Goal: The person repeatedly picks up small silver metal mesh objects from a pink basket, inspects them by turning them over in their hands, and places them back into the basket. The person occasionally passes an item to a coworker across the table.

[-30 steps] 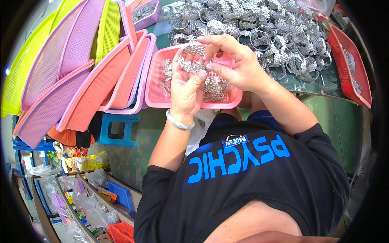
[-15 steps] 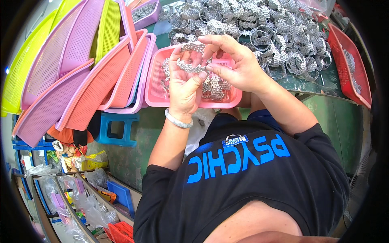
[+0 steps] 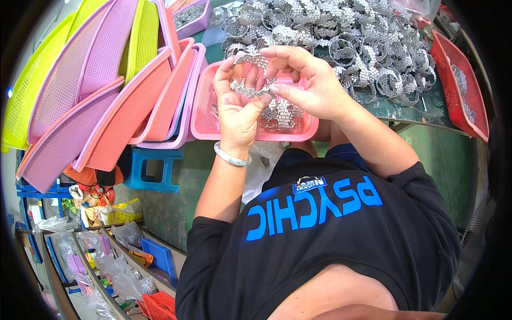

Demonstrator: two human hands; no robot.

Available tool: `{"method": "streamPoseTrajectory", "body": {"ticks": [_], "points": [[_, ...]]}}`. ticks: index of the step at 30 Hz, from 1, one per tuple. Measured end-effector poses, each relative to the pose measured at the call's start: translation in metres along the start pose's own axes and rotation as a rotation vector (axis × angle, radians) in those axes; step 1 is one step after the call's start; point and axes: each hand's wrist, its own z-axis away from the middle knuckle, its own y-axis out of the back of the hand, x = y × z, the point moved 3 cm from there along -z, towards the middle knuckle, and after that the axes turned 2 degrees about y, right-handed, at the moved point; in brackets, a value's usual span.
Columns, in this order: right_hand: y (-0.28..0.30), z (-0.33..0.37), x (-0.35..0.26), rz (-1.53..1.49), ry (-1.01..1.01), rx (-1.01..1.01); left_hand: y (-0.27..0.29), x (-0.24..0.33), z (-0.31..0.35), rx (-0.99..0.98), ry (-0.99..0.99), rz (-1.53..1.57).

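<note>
Above the pink basket (image 3: 205, 125), I hold a silver, mesh-like metal band (image 3: 246, 90) bent into a ring, much like a bracelet. My left hand (image 3: 237, 114), with a pale bangle at the wrist, is curled round the band with the thumb along its near side. The thumb and index finger of my right hand (image 3: 314, 82) pinch its right side. Inside the basket, under my hands, lie several silver bands (image 3: 285, 114) of the same kind, partly hidden by the fingers.
A large heap of silver bands (image 3: 346, 45) covers much of the green table (image 3: 384, 109). A red basket (image 3: 453, 104) stands at the right edge. Stacked purple, orange and lime baskets (image 3: 122, 117) fill the left, beside a blue stool (image 3: 154, 184). Below are shelves with plastic bags (image 3: 125, 277).
My left hand has shifted slightly left, and the band's loop looks wider and rounder between my hands. My right hand has barely moved and still pinches the band.
</note>
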Motion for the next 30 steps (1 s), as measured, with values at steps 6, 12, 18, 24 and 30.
{"method": "streamPoseTrajectory", "body": {"ticks": [6, 12, 18, 24, 30], "points": [[-0.0033, -0.0024, -0.001, -0.194, -0.154, -0.074, 0.0023, 0.0024, -0.0013, 0.0, -0.046, -0.059], [-0.0053, -0.0033, 0.0002, -0.297, -0.179, -0.09, 0.0037, 0.0027, -0.0013, -0.014, -0.068, -0.116], [-0.0064, -0.004, 0.0019, -0.302, -0.202, -0.114, 0.0008, 0.0039, -0.0004, -0.011, -0.042, -0.064], [-0.007, -0.0043, 0.0019, -0.311, -0.199, -0.118, 0.003, 0.0022, 0.0007, -0.008, -0.046, -0.071], [-0.0078, -0.0032, 0.0024, -0.329, -0.204, -0.108, 0.0024, 0.0015, 0.0018, 0.003, -0.031, -0.038]]}}
